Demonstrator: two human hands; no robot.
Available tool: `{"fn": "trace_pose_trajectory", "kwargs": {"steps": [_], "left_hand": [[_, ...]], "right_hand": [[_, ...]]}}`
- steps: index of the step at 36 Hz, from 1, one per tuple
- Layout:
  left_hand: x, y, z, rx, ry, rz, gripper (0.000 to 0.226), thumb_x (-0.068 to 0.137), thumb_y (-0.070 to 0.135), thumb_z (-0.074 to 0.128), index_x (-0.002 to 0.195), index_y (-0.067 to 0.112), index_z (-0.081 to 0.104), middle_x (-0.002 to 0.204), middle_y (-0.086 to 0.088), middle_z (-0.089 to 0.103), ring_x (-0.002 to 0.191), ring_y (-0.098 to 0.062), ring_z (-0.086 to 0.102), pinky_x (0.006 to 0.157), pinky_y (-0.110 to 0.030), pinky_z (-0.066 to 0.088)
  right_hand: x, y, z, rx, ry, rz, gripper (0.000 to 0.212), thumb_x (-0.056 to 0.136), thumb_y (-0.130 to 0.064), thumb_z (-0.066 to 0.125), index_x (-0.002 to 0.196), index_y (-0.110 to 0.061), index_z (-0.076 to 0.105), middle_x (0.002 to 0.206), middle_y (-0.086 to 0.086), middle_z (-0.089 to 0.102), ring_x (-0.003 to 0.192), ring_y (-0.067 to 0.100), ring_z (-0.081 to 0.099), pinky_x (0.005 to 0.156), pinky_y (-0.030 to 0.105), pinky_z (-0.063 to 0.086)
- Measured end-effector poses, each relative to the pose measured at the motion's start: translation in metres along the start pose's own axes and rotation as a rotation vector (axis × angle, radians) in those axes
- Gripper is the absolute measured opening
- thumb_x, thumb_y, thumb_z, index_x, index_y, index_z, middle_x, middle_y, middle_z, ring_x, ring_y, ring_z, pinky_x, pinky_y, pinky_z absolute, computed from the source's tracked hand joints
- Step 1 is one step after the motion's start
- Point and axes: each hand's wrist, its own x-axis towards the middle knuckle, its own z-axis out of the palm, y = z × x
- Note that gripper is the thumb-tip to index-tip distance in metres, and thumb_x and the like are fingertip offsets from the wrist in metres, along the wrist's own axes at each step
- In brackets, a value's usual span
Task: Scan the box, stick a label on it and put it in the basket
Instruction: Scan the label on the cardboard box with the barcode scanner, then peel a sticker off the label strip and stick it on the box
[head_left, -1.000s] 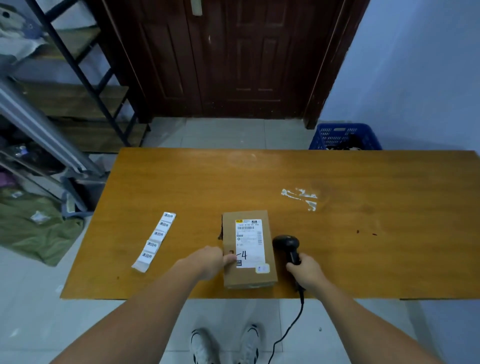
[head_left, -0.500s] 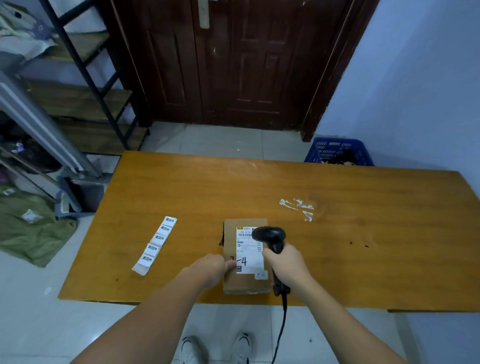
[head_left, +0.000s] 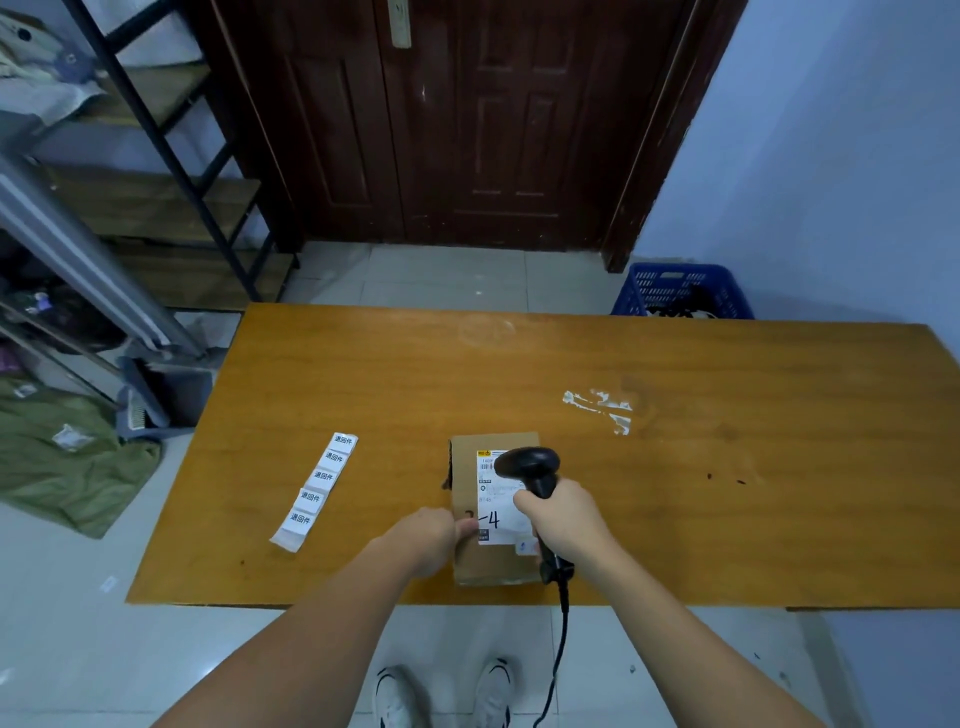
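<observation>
Left hand steadies box; right hand grips scanner.

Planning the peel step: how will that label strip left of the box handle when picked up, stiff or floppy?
Probably floppy: the label strip looks like thin paper backing lying flat on the table, so it would likely droop if lifted by one end. Likely very light, so a push may slide it or skew it. Its near end looks slightly curled, which may offer an edge to pinch.
</observation>
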Motion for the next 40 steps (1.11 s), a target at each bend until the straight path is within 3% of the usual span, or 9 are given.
{"fn": "trace_pose_trajectory", "kwargs": {"steps": [3,7,12,21,26,29,34,40], "left_hand": [[-0.002,0.002,-0.003,-0.078,0.000,-0.030,0.045,0.110,0.048,0.030,0.135,0.021,0.057,0.125,-0.009,0.065,0.111,-0.026,0.064,0.098,-0.045,0.054],[-0.002,0.003,-0.004,-0.174,0.004,-0.061,0.054,0.108,0.056,0.028,0.127,0.017,0.061,0.121,-0.008,0.068,0.108,-0.024,0.065,0.098,-0.044,0.054],[-0.001,0.003,-0.005,-0.187,-0.003,-0.072,0.055,0.107,0.058,0.027,0.120,0.016,0.061,0.114,-0.007,0.068,0.101,-0.023,0.065,0.090,-0.040,0.054],[0.003,0.001,-0.001,-0.126,0.011,-0.073,0.052,0.107,0.057,0.027,0.114,0.017,0.059,0.110,-0.007,0.066,0.098,-0.022,0.064,0.080,-0.036,0.051],[0.006,-0.004,-0.004,0.003,-0.010,-0.021,0.041,0.111,0.045,0.032,0.134,0.023,0.058,0.120,-0.008,0.066,0.106,-0.025,0.065,0.092,-0.044,0.056],[0.005,-0.006,-0.005,0.074,-0.017,-0.007,0.038,0.112,0.040,0.032,0.139,0.026,0.055,0.120,-0.008,0.064,0.107,-0.026,0.064,0.092,-0.045,0.057],[0.001,0.000,-0.010,-0.053,0.007,-0.079,0.046,0.107,0.058,0.029,0.113,0.022,0.058,0.111,-0.005,0.067,0.099,-0.022,0.064,0.081,-0.038,0.054],[-0.010,0.003,-0.013,-0.154,0.076,-0.150,0.055,0.106,0.060,0.029,0.120,0.019,0.063,0.117,-0.005,0.069,0.104,-0.021,0.064,0.091,-0.040,0.056]], "right_hand": [[0.002,0.004,-0.008,-0.013,0.019,0.000,0.022,0.076,-0.031,0.061,0.071,-0.014,0.047,0.063,0.006,0.047,0.058,0.022,0.051,0.060,0.037,0.043],[0.012,0.021,-0.023,-0.089,0.102,-0.006,0.024,0.082,-0.029,0.063,0.067,-0.017,0.049,0.054,-0.004,0.053,0.047,0.013,0.054,0.052,0.025,0.042],[0.025,0.063,-0.044,-0.192,0.207,0.050,0.023,0.087,-0.033,0.065,0.073,-0.017,0.056,0.064,0.000,0.062,0.060,0.018,0.060,0.056,0.030,0.043],[0.055,0.118,-0.055,-0.292,0.137,0.231,0.035,0.094,-0.032,0.063,0.066,-0.016,0.049,0.062,0.002,0.053,0.057,0.020,0.052,0.054,0.031,0.037],[0.067,0.124,-0.057,-0.298,0.097,0.258,0.039,0.096,-0.034,0.064,0.065,-0.016,0.048,0.061,0.001,0.049,0.057,0.020,0.050,0.053,0.031,0.034],[0.071,0.124,-0.058,-0.311,0.085,0.260,0.039,0.097,-0.034,0.063,0.065,-0.016,0.049,0.062,0.002,0.051,0.059,0.020,0.052,0.053,0.031,0.035],[0.074,0.123,-0.057,-0.349,0.065,0.256,0.041,0.098,-0.038,0.065,0.067,-0.015,0.051,0.067,0.004,0.054,0.063,0.021,0.055,0.055,0.031,0.038],[0.070,0.116,-0.066,-0.326,0.059,0.252,0.044,0.091,-0.052,0.069,0.072,-0.015,0.058,0.067,0.002,0.058,0.065,0.019,0.060,0.055,0.029,0.041]]}}
